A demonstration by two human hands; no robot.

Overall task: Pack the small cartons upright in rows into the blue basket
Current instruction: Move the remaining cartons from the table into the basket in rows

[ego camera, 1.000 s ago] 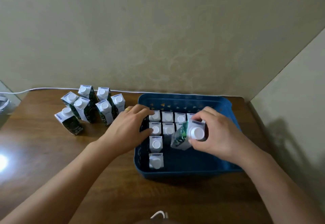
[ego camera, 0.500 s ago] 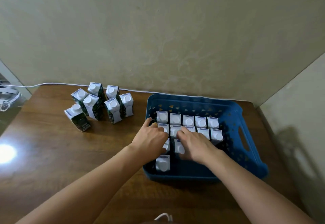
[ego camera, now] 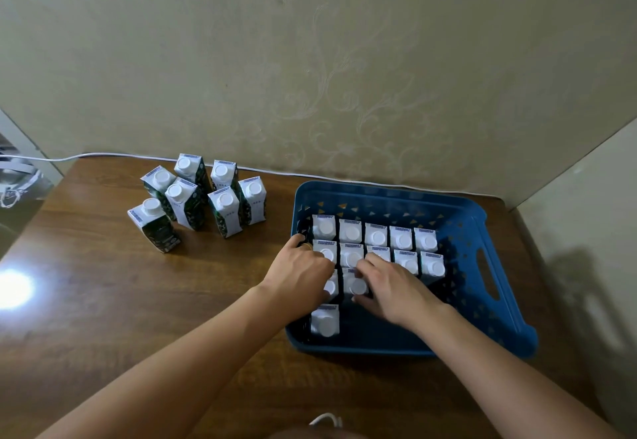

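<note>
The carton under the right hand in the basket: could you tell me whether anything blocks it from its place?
Nothing visible does: the carton stands in the third row beside its neighbour, right hand on it.

The brown wooden surface [ego camera: 103,300] is shiny, with a bright spot of light on its left side. A blue basket [ego camera: 496,232] sits on it at the right. Seven small cartons [ego camera: 203,197] stand close together on the wood, left of the basket. A thin white cord [ego camera: 103,155] runs along the back edge
</note>
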